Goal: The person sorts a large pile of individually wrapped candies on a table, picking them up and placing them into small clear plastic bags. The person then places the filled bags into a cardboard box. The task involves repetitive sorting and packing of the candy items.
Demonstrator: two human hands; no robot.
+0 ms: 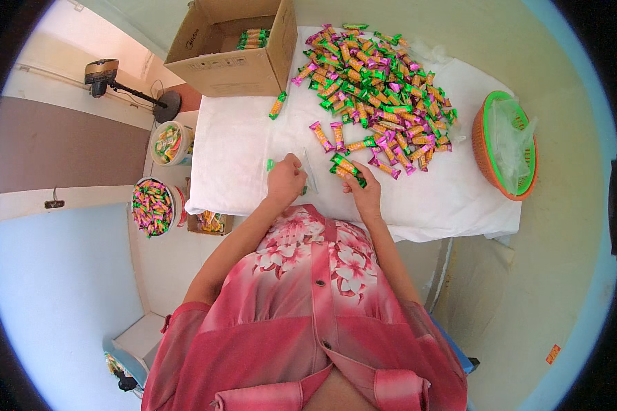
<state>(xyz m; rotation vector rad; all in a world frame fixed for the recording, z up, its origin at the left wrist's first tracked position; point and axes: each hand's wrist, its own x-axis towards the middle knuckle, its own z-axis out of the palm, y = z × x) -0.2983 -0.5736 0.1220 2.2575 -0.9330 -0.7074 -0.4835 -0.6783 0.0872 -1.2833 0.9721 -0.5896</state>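
My left hand (287, 180) grips a clear plastic bag (311, 172) near the front of the table. A bit of green wrapper (271, 164) shows beside its fingers; most of what lies under that hand is hidden. In my right hand (364, 189) are at least two green-ended wrapped snack bars (345, 165), held by fingers and thumb just right of the bag. Beyond the hands spreads a big heap of wrapped snacks (375, 92) with green or purple ends. A single green-ended snack (277, 105) lies apart, left of the heap.
An open cardboard box (236, 74) with stacked green packs (253, 38) stands at the back left on a white tablecloth (231, 149). Nested plastic baskets (478, 138) holding clear bags (511, 146) sit at right. Snack-filled buckets (157, 208) and a fan (167, 106) stand left of the table.
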